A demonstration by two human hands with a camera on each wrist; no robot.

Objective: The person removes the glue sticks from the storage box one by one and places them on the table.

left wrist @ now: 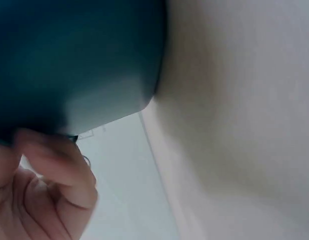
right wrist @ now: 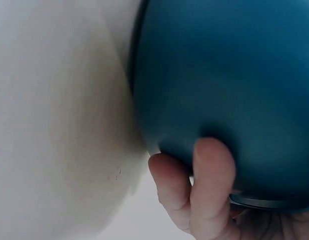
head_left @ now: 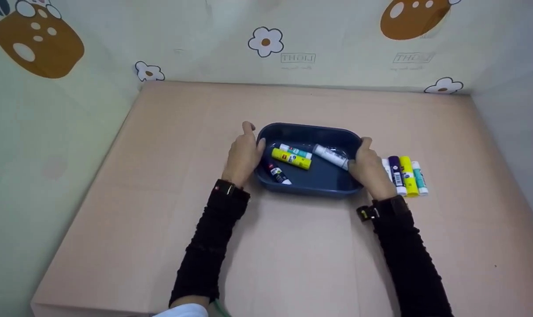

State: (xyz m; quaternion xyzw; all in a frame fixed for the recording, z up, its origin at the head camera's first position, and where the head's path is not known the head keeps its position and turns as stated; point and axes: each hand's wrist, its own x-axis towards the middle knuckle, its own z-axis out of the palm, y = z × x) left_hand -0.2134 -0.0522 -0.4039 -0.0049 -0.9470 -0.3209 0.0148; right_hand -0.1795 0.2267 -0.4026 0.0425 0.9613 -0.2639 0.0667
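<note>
A dark blue rectangular plastic bin (head_left: 310,192) sits mid-table in the head view. Inside it lie a yellow glue stick (head_left: 291,159), a teal-and-white one (head_left: 288,148), a white one (head_left: 331,156) and a dark navy one (head_left: 278,173). My left hand (head_left: 243,154) grips the bin's left end, thumb at the rim. At the opposite end, my right hand (head_left: 372,169) holds the rim. Bent fingers (left wrist: 69,170) touch the bin's outer wall (left wrist: 84,60) in the left wrist view. Fingertips (right wrist: 214,160) press the wall (right wrist: 219,90) in the right wrist view.
Just right of my right hand, several glue sticks stand side by side in a row, among them a yellow one (head_left: 408,176) and a teal one (head_left: 420,178). The beige table (head_left: 169,145) meets patterned walls (head_left: 213,48) at the back and left.
</note>
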